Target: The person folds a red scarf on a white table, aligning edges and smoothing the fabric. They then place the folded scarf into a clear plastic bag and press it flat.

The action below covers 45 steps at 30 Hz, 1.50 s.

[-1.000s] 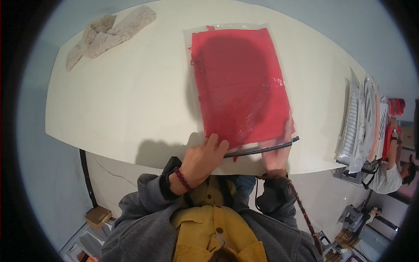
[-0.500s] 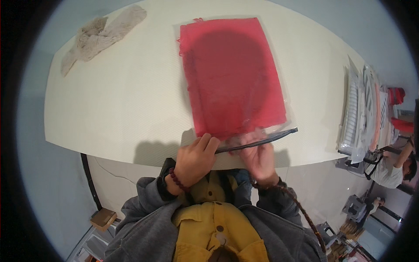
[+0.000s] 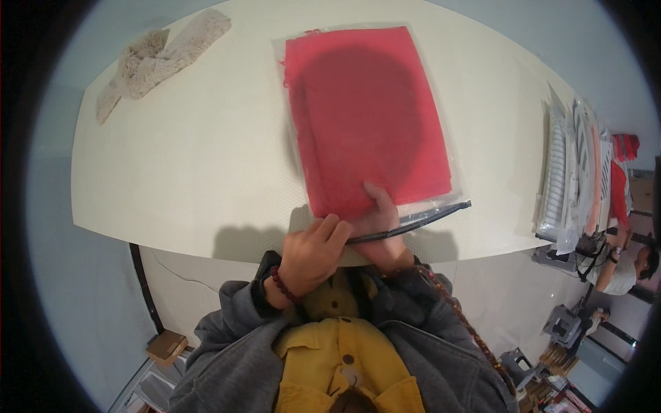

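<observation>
Shifted leftward since the earlier frame, the right hand (image 3: 382, 224) lies beneath the dark strip (image 3: 441, 212) of the clear bag (image 3: 413, 209), its grip indeterminable. Just beside it, the left hand (image 3: 313, 251) clamps the bag's near edge. Red cloth (image 3: 365, 117), bagged, rests mid-table; fluffy beige fabric (image 3: 151, 72) occupies the white table's (image 3: 193, 165) far left.

left-side head-worn fisheye, looking steeply down at the bench (image 3: 186, 158) from its near side, pretty close in, super wide, yellow top (image 3: 310, 344) filling the bottom middle
</observation>
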Each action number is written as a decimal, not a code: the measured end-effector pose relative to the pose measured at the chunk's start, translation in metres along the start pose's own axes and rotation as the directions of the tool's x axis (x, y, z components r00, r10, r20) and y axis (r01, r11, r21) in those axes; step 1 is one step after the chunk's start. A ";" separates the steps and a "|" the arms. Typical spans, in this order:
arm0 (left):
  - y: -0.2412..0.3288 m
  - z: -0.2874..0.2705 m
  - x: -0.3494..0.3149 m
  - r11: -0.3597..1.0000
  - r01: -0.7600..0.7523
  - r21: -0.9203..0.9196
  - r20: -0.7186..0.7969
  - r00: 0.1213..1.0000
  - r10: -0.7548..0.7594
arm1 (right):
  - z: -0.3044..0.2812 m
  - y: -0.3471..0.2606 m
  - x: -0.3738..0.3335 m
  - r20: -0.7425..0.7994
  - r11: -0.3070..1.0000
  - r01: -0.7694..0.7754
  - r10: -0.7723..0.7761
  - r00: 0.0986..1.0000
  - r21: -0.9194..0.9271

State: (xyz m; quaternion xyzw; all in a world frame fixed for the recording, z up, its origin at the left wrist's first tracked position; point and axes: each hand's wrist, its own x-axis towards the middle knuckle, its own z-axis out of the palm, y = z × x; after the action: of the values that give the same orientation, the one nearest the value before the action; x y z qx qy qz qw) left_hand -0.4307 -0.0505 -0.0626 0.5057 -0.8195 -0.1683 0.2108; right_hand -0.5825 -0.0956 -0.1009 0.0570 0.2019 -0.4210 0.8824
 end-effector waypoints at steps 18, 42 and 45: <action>0.007 0.014 0.007 0.988 0.006 0.157 -0.089 0.996 0.008 | -0.027 -0.061 -0.105 -0.168 0.796 0.605 -0.598 0.784 -0.013; -0.029 -0.011 -0.012 0.965 0.210 0.156 0.077 0.972 -0.224 | -0.042 -0.076 -0.134 -0.119 0.155 -0.004 -0.740 0.662 -0.988; -0.031 -0.022 -0.025 0.935 0.349 -0.060 -0.107 0.929 -0.354 | -0.038 -0.068 -0.132 -0.184 0.296 0.025 -0.657 0.731 -0.955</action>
State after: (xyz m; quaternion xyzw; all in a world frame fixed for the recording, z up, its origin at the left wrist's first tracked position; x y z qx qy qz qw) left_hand -0.3856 -0.0428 -0.0638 0.6487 -0.6985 -0.1899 0.2349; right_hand -0.7207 -0.0340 -0.0776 -0.3655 0.6498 -0.3894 0.5408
